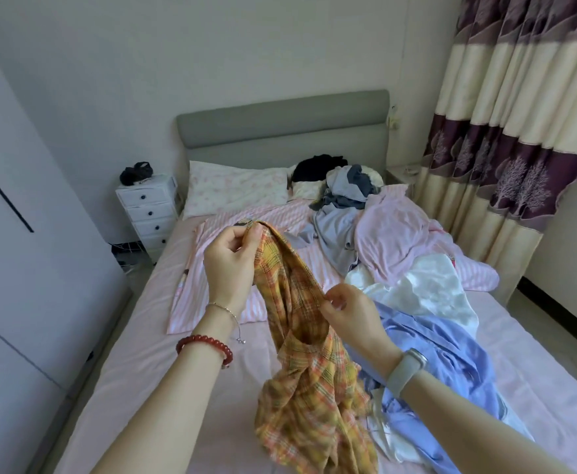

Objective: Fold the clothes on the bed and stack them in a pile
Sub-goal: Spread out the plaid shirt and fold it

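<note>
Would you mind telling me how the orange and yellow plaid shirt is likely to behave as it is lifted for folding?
The orange and yellow plaid shirt probably handles floppy: it droops and bunches below the left hand and right hand. It seems light, since fingertip pinches hold it up. Its woven cloth likely will not slip much.

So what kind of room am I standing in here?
Most likely a home bedroom: a bed with a grey padded headboard and a pillow, a small white chest of drawers beside it, and striped curtains on the right.
</note>
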Tool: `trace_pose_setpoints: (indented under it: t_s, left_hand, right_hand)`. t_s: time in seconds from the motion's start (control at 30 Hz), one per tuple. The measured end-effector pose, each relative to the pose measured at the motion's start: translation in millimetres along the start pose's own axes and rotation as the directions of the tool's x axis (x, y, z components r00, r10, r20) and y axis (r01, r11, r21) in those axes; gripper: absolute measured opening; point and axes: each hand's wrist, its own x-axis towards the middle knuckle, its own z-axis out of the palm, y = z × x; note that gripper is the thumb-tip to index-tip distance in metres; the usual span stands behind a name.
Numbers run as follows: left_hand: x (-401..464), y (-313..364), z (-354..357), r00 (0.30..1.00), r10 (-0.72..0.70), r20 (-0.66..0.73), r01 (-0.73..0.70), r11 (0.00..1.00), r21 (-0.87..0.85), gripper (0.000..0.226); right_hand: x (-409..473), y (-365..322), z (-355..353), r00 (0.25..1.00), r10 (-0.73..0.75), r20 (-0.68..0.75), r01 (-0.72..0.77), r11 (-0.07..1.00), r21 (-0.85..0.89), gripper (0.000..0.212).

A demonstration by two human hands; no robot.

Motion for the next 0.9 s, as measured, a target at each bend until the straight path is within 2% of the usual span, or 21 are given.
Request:
trace_pose_setpoints:
  t_s: [0.1,0.23,0.33,0.5,0.63,0.7,0.8,0.9]
  left_hand:
    - [4,6,-12,0.998,-0.011,-0.057,0.008,0.998,-0.056,0.021]
    - [6,10,-30,0.994,-0.003,-0.113,-0.005,0.998,-0.063,0.019]
    - [13,13,-63,0.972,0.012,-0.237,-0.023,0.999,-0.044,0.022]
    - [12,20,-116,0.945,0.172,-0.277,-0.111,0.968,0.223,0.02]
    - [17,39,-145,0.896,0.279,-0.346,-0.144,0.918,0.369,0.016]
    - [20,49,-158,0.876,0.33,-0.352,-0.167,0.892,0.421,0.017]
    - [22,59,-173,0.854,0.382,-0.355,-0.194,0.864,0.464,0.017]
    - [19,58,-184,0.842,0.356,-0.405,-0.134,0.865,0.483,0.021]
  right_hand:
    - [2,-21,11,0.998,-0.043,0.047,0.038,0.993,0.11,0.016]
    - [5,-33,31,0.983,-0.07,0.168,0.093,0.987,-0.134,0.012]
    - [10,-24,25,0.972,-0.049,0.23,0.102,0.969,-0.224,0.017]
    - [43,-47,-13,0.975,-0.107,0.193,0.152,0.96,-0.234,0.027]
    - [58,-85,-34,0.913,-0.138,0.385,0.323,0.82,-0.473,0.018]
    - [57,-101,-41,0.91,-0.197,0.364,0.365,0.797,-0.481,0.014]
    - [53,-120,-50,0.927,-0.309,0.211,0.373,0.81,-0.454,0.014]
    - [41,-123,-53,0.925,-0.348,0.15,0.378,0.826,-0.417,0.018]
